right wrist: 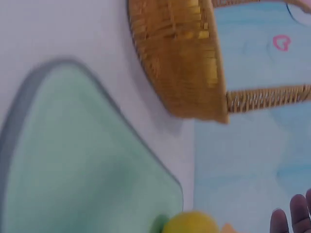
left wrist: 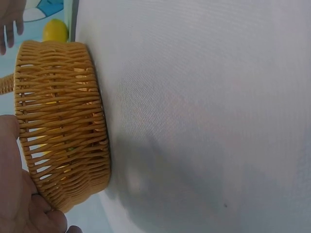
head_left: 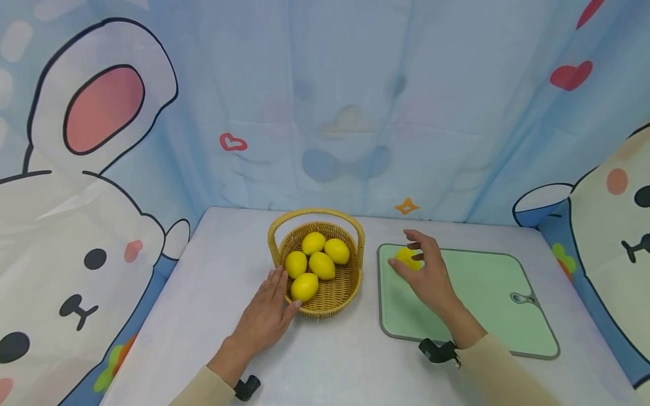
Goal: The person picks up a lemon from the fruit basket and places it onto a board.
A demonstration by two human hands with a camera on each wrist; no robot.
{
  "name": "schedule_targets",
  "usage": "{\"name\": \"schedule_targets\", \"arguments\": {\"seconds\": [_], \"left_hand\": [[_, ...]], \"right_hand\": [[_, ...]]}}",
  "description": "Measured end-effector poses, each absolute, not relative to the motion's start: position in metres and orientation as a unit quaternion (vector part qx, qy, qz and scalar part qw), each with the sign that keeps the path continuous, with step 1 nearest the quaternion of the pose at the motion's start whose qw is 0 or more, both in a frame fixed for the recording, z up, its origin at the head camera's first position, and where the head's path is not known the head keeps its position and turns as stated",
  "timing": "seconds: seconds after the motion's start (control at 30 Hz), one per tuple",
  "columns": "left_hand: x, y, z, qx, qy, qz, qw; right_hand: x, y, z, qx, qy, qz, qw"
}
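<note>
Centrally, on the pale counter (head_left: pixel 213 316), stands a woven basket (head_left: pixel 330 299) with an arched handle; five lemons lie in it. Left hand (head_left: pixel 266 316): lies flat on the counter at the basket's 8 o'clock, fingers straight, their tips touching the wicker wall; its grip is apart and holds nothing. In the left wrist view the basket wall (left wrist: pixel 63 126) fills the left part of the frame, with this hand (left wrist: pixel 19 194) against it. Right hand (head_left: pixel 429 270): hovers over the far-left corner of the green cutting board (head_left: pixel 482 304), which lies at the basket's 3 o'clock, just beside it and apart from it. The right fingers are curled around a sixth lemon (head_left: pixel 408 258), so this grip is clamped on the fruit. Whether the lemon touches the board or is held just above it cannot be told. In the right wrist view the lemon (right wrist: pixel 190 224) shows at the lower edge, beside the rounded corner of the board (right wrist: pixel 73 160), with the basket (right wrist: pixel 180 58) beyond it. A printed cartoon backdrop (head_left: pixel 355 101) in pale blue encloses the counter from 9 o'clock to 3 o'clock.
</note>
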State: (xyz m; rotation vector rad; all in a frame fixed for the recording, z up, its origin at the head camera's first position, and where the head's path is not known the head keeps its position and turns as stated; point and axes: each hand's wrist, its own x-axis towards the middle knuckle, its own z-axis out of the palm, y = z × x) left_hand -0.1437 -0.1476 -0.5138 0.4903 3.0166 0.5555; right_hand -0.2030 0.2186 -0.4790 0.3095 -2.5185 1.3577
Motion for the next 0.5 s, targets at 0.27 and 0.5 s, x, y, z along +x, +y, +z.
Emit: {"name": "schedule_targets", "arguments": {"seconds": [0.27, 0.5], "left_hand": [[-0.143, -0.147, -0.513, 0.160, 0.971, 0.176, 0.018], [-0.143, -0.148, -0.515, 0.157, 0.972, 0.173, 0.012]], "right_hand": [[-0.182, 0.181, -0.473, 0.181, -0.832, 0.495, 0.172], [-0.178, 0.140, -0.466, 0.254, -0.826, 0.486, 0.132]]}}
